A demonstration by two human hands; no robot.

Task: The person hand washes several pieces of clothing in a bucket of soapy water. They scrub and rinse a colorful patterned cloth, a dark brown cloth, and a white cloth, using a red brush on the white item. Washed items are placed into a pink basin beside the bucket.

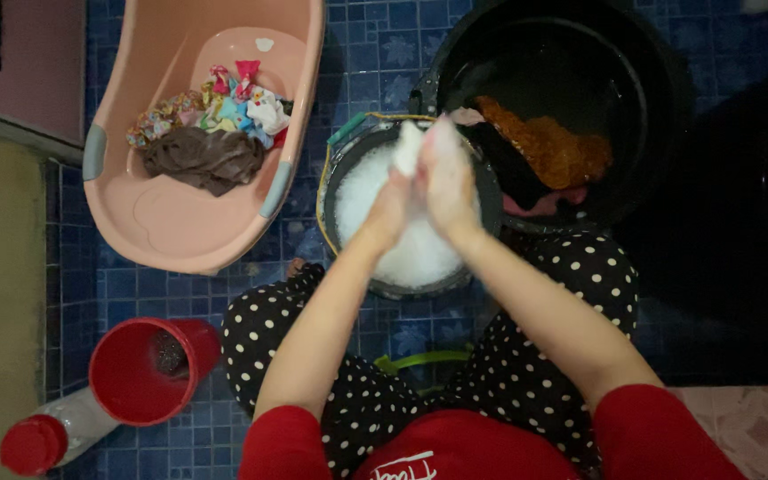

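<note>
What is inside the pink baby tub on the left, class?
The pink baby tub holds a crumpled dark grey-brown cloth and small colourful garments piled behind it. Whatever lies beneath that pile is covered.

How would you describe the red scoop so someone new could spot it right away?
Start at the pink baby tub on the blue tiled floor, then look below it, near the picture's lower left. The red scoop lies on its side there, its open mouth showing. The red-capped bottle beside it is clear-bodied and narrower.
</note>
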